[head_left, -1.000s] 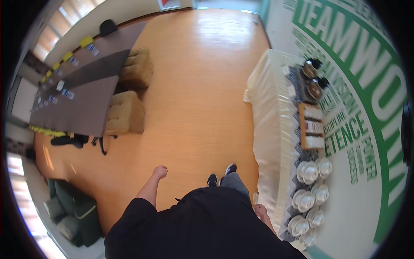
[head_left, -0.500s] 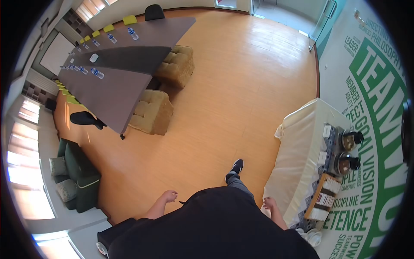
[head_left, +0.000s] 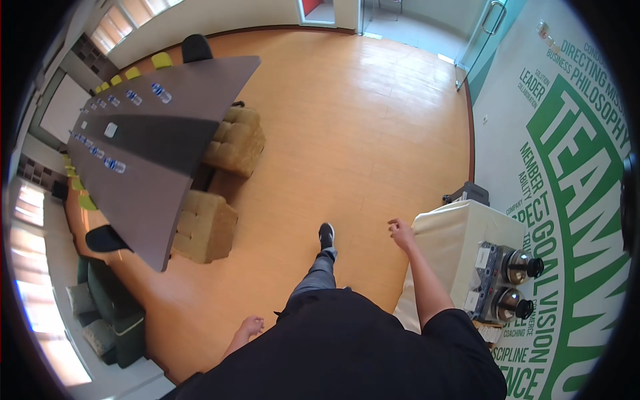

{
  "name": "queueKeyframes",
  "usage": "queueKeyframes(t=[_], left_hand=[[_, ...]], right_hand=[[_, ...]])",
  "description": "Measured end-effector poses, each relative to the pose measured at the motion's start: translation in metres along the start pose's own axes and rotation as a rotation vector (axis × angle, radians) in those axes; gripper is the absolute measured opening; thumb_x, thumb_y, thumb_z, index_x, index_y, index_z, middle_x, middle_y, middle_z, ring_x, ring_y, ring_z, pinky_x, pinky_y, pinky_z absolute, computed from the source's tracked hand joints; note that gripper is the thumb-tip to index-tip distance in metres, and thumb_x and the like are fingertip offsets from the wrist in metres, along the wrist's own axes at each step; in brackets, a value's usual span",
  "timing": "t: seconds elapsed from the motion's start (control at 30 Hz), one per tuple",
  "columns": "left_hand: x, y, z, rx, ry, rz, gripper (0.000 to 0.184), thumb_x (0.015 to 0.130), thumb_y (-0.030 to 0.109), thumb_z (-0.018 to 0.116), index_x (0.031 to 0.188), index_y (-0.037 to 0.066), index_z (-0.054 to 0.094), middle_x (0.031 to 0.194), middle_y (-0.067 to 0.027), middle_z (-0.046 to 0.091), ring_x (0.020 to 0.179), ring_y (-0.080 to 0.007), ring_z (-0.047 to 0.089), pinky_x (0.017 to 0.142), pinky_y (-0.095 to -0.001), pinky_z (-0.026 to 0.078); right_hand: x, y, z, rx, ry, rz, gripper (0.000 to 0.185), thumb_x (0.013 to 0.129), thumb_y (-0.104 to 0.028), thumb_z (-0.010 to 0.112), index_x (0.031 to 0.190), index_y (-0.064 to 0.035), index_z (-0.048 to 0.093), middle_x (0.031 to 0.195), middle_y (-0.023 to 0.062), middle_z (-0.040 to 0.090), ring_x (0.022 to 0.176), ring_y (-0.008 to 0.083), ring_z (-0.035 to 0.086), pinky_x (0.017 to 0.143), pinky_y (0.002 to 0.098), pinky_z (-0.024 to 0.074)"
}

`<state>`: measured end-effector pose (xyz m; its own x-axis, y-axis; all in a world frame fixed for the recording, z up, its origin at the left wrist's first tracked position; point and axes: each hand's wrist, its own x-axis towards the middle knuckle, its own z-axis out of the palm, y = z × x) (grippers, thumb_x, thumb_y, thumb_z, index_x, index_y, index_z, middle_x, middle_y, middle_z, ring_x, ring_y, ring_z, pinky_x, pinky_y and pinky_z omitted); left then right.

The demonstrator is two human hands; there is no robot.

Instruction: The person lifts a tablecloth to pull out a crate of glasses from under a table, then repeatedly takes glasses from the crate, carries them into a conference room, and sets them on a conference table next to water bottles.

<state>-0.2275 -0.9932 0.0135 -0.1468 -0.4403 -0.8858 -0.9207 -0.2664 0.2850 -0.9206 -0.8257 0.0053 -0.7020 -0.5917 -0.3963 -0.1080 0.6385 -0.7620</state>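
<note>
My right hand (head_left: 401,233) is stretched forward beside the corner of the cloth-covered table (head_left: 437,247), apart from it as far as I can see. Its fingers are loosely bent and hold nothing. Low by my left side hangs my left hand (head_left: 253,325), over the wooden floor, with relaxed fingers and nothing visible in them. One shoe (head_left: 327,236) is in front of my body on the floor. On the cloth-covered table, two glass coffee pots (head_left: 513,305) with black handles stand on a warmer (head_left: 485,277).
A long meeting table (head_left: 133,200) with water bottles (head_left: 115,165) is at the left, with tufted ottomans (head_left: 205,225) at its near end. A green sofa (head_left: 115,300) stands at lower left. Ahead are a glass door (head_left: 481,40) and a black case (head_left: 470,193).
I have walked forward; the meeting table and the coffee pots sit lower in view. My right arm has swung forward, and the other foot is now in front. The black case has come into view.
</note>
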Motion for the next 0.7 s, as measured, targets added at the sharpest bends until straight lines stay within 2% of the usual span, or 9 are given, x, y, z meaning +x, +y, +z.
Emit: queueKeyframes(t=[0.17, 0.23, 0.33, 0.37, 0.4, 0.47, 0.5, 0.57, 0.7], left_hand=[[0.057, 0.108, -0.053, 0.225, -0.144, -0.074, 0.024, 0.103, 0.029, 0.059, 0.113, 0.008, 0.068, 0.089, -0.0087, 0.075, 0.067, -0.0206, 0.070, 0.058, -0.0378, 0.056], [0.130, 0.152, -0.080, 0.247, -0.216, -0.128, 0.024, 0.103, 0.030, 0.059, 0.108, 0.009, 0.069, 0.087, -0.0085, 0.075, 0.065, -0.0211, 0.070, 0.057, -0.0385, 0.056], [0.263, 0.262, -0.116, 0.309, -0.301, -0.168, 0.024, 0.103, 0.032, 0.058, 0.101, 0.010, 0.069, 0.083, -0.0081, 0.075, 0.063, -0.0218, 0.070, 0.055, -0.0397, 0.055], [0.271, 0.333, -0.142, 0.450, -0.229, 0.075, 0.027, 0.101, 0.031, 0.057, 0.093, 0.010, 0.071, 0.076, -0.0092, 0.073, 0.064, -0.0218, 0.070, 0.058, -0.0414, 0.055], [0.305, 0.381, -0.155, 0.416, -0.096, 0.336, 0.033, 0.100, 0.033, 0.056, 0.089, 0.008, 0.074, 0.076, -0.0134, 0.074, 0.072, -0.0263, 0.073, 0.068, -0.0445, 0.058], [0.350, 0.505, -0.179, 0.531, 0.250, 0.466, 0.045, 0.100, 0.043, 0.051, 0.098, 0.006, 0.077, 0.093, -0.0178, 0.077, 0.091, -0.0372, 0.075, 0.086, -0.0469, 0.058], [0.336, 0.587, -0.193, 0.543, 0.196, 0.426, 0.042, 0.103, 0.040, 0.054, 0.101, 0.005, 0.076, 0.094, -0.0154, 0.077, 0.086, -0.0297, 0.075, 0.081, -0.0428, 0.059], [0.343, 0.710, -0.197, 0.164, 0.126, 0.542, 0.037, 0.105, 0.035, 0.057, 0.101, 0.004, 0.077, 0.090, -0.0115, 0.077, 0.081, -0.0202, 0.074, 0.075, -0.0362, 0.059], [0.346, 0.883, -0.182, 0.075, 0.029, 0.667, 0.035, 0.106, 0.032, 0.060, 0.096, 0.004, 0.078, 0.082, -0.0075, 0.075, 0.075, -0.0143, 0.071, 0.071, -0.0309, 0.058]], right_hand=[[0.048, 0.074, 0.026, -0.363, -0.174, -0.129, 0.031, 0.104, -0.022, 0.051, 0.118, -0.0032, 0.071, 0.101, 0.0191, 0.075, 0.089, 0.0310, 0.073, 0.084, 0.0424, 0.0583], [0.030, 0.087, 0.010, -0.557, -0.325, 0.022, 0.035, 0.103, -0.024, 0.049, 0.116, -0.0009, 0.071, 0.101, 0.0204, 0.075, 0.094, 0.0354, 0.072, 0.085, 0.0438, 0.0574], [0.021, 0.088, -0.033, -0.252, -0.520, 0.668, 0.039, 0.108, -0.032, 0.048, 0.103, -0.0017, 0.071, 0.086, 0.0119, 0.073, 0.076, 0.0276, 0.071, 0.073, 0.0416, 0.0573], [0.021, 0.090, -0.046, -0.131, -0.582, 0.873, 0.042, 0.109, -0.035, 0.048, 0.099, -0.0020, 0.071, 0.081, 0.0091, 0.073, 0.070, 0.0250, 0.070, 0.068, 0.0409, 0.0573], [0.024, 0.093, -0.059, -0.009, -0.486, 0.910, 0.044, 0.110, -0.039, 0.048, 0.094, -0.0032, 0.069, 0.075, 0.0070, 0.070, 0.061, 0.0220, 0.064, 0.061, 0.0384, 0.0544], [0.036, 0.092, -0.078, 0.186, -0.298, 0.920, 0.047, 0.111, -0.042, 0.049, 0.090, -0.0043, 0.067, 0.069, 0.0050, 0.066, 0.049, 0.0189, 0.055, 0.051, 0.0352, 0.0499], [0.044, 0.091, -0.087, 0.254, -0.199, 0.896, 0.048, 0.111, -0.043, 0.049, 0.089, -0.0042, 0.067, 0.068, 0.0052, 0.065, 0.048, 0.0188, 0.053, 0.049, 0.0343, 0.0481], [0.075, 0.088, -0.098, 0.295, -0.060, 0.866, 0.047, 0.111, -0.042, 0.050, 0.088, -0.0045, 0.066, 0.068, 0.0052, 0.064, 0.047, 0.0186, 0.053, 0.047, 0.0343, 0.0466], [0.157, 0.091, -0.104, 0.314, -0.029, 0.893, 0.040, 0.110, -0.036, 0.052, 0.090, -0.0049, 0.068, 0.068, 0.0038, 0.064, 0.051, 0.0177, 0.055, 0.050, 0.0382, 0.0466]])
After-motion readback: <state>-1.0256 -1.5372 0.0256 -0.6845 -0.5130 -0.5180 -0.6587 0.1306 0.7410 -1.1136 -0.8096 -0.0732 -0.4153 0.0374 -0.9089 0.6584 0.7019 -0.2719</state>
